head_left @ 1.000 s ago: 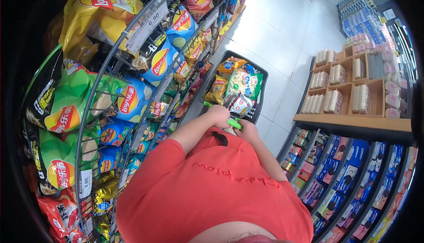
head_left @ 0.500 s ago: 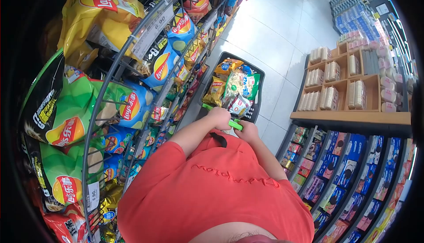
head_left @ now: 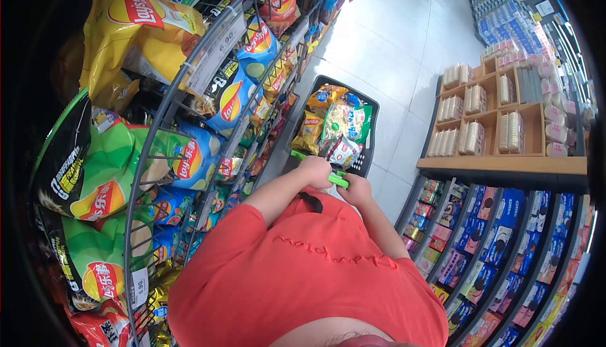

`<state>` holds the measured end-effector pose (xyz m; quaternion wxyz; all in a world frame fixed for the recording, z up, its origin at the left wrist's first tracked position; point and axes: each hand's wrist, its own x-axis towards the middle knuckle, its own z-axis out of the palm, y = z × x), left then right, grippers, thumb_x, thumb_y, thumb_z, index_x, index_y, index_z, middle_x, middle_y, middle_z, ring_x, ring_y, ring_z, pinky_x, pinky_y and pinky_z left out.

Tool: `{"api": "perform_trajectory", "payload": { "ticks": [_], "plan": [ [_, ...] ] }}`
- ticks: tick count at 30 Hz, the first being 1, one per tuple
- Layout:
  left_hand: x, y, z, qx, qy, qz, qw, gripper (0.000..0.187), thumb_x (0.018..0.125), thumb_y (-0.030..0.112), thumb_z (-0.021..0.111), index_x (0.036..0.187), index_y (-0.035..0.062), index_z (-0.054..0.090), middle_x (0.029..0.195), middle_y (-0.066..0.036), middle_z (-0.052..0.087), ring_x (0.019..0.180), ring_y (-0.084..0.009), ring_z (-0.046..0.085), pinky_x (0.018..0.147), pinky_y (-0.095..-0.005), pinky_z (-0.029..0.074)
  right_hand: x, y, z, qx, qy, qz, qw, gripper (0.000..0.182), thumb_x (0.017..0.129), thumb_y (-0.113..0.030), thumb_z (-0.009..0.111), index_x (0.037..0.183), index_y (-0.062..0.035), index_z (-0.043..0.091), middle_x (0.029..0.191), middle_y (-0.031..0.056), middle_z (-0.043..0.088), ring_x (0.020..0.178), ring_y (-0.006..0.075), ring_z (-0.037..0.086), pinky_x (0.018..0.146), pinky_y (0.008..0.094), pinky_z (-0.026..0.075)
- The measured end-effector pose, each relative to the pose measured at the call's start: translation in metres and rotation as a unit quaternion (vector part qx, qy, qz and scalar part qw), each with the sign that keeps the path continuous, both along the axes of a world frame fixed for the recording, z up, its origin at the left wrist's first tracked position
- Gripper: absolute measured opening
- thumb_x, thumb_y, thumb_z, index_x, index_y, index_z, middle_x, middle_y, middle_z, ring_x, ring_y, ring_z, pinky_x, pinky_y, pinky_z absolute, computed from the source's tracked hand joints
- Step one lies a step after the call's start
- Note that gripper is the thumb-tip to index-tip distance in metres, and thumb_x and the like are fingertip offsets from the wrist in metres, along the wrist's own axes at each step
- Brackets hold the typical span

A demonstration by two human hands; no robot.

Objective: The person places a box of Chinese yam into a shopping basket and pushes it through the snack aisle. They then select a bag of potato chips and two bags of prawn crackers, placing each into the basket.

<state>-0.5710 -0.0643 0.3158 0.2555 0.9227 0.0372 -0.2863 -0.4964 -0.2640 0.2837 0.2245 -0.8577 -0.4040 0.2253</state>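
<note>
Both of my hands are wrapped round the green handle (head_left: 338, 180) of a dark shopping cart (head_left: 374, 129). My left hand (head_left: 315, 171) grips its left part, and my right hand (head_left: 355, 188) is closed on its right end. Inside the cart lie several snack bags: an orange-yellow bag (head_left: 327, 94) at the far left, a gold bag (head_left: 308, 131) nearer on the left, a green and white bag (head_left: 341, 120) in the middle, and a small white bag (head_left: 344, 151) close to the handle.
A wire rack (head_left: 146, 151) of chip bags runs close along my left. To the right stand a wooden shelf (head_left: 505, 163) with packaged goods and slanted racks (head_left: 451, 255) of small boxes. Pale floor tiles (head_left: 385, 38) stretch ahead between them.
The chip rack and the right-hand shelves have shifted very slightly in view. Both hands remain closed on the handle, and the bags lie in the cart as before.
</note>
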Motion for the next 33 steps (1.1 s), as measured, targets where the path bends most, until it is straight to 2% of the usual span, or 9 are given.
{"api": "perform_trajectory", "payload": {
  "ticks": [10, 12, 16, 22, 27, 29, 33],
  "plan": [
    [0.002, -0.005, 0.000, 0.027, -0.008, 0.000, 1.000, 0.039, 0.072, 0.045, 0.066, 0.087, 0.0101, 0.076, 0.091, -0.016, 0.073, 0.089, -0.0340, 0.071, 0.081, -0.0441, 0.056, 0.005, -0.002, 0.004, 0.003, 0.011, 0.005, 1.000, 0.030, 0.074, -0.033, 0.072, 0.089, -0.0078, 0.069, 0.084, 0.0143, 0.070, 0.079, 0.0350, 0.068, 0.070, 0.0449, 0.055],
    [0.003, -0.006, -0.002, 0.031, -0.014, -0.001, 0.999, 0.040, 0.072, 0.046, 0.066, 0.087, 0.0108, 0.076, 0.091, -0.016, 0.073, 0.088, -0.0336, 0.070, 0.081, -0.0440, 0.056, 0.006, -0.004, 0.003, 0.028, 0.018, 0.006, 0.999, 0.028, 0.074, -0.034, 0.070, 0.084, -0.0073, 0.067, 0.082, 0.0138, 0.069, 0.078, 0.0357, 0.067, 0.069, 0.0464, 0.054],
    [0.007, -0.008, 0.004, 0.040, 0.008, -0.010, 0.999, 0.041, 0.071, 0.048, 0.067, 0.088, 0.0116, 0.076, 0.092, -0.015, 0.073, 0.090, -0.0329, 0.070, 0.081, -0.0442, 0.056, 0.010, -0.007, -0.004, 0.030, 0.024, 0.015, 0.999, 0.028, 0.075, -0.034, 0.069, 0.082, -0.0071, 0.066, 0.082, 0.0134, 0.068, 0.078, 0.0356, 0.067, 0.069, 0.0468, 0.053],
    [0.007, -0.013, 0.004, 0.070, 0.023, -0.012, 0.997, 0.042, 0.071, 0.050, 0.067, 0.086, 0.0124, 0.075, 0.090, -0.015, 0.072, 0.090, -0.0327, 0.070, 0.081, -0.0449, 0.055, 0.017, -0.013, -0.006, 0.043, 0.044, 0.056, 0.997, 0.026, 0.076, -0.032, 0.072, 0.085, -0.0089, 0.066, 0.080, 0.0138, 0.068, 0.078, 0.0358, 0.067, 0.068, 0.0460, 0.053],
    [0.004, -0.019, -0.002, 0.078, 0.008, 0.006, 0.997, 0.040, 0.071, 0.050, 0.067, 0.084, 0.0124, 0.074, 0.091, -0.015, 0.072, 0.090, -0.0338, 0.069, 0.082, -0.0453, 0.055, 0.031, -0.023, -0.010, 0.067, 0.150, 0.103, 0.981, 0.034, 0.076, -0.034, 0.073, 0.098, -0.0085, 0.067, 0.086, 0.0159, 0.069, 0.081, 0.0363, 0.067, 0.070, 0.0453, 0.052],
    [0.005, -0.023, 0.003, 0.085, 0.011, 0.006, 0.996, 0.040, 0.072, 0.049, 0.067, 0.086, 0.0126, 0.074, 0.091, -0.015, 0.072, 0.090, -0.0337, 0.069, 0.081, -0.0454, 0.055, 0.035, -0.027, -0.014, 0.072, 0.167, 0.109, 0.977, 0.035, 0.077, -0.037, 0.071, 0.100, -0.0110, 0.067, 0.088, 0.0176, 0.069, 0.082, 0.0371, 0.067, 0.072, 0.0465, 0.053],
    [0.009, -0.033, 0.000, 0.115, 0.019, -0.008, 0.993, 0.039, 0.074, 0.046, 0.068, 0.091, 0.0113, 0.073, 0.096, -0.014, 0.072, 0.093, -0.0324, 0.069, 0.082, -0.0446, 0.054, 0.041, -0.032, -0.017, 0.119, 0.203, 0.121, 0.964, 0.033, 0.078, -0.032, 0.072, 0.102, -0.0094, 0.067, 0.090, 0.0180, 0.070, 0.084, 0.0375, 0.067, 0.073, 0.0466, 0.052]
  ]
}}
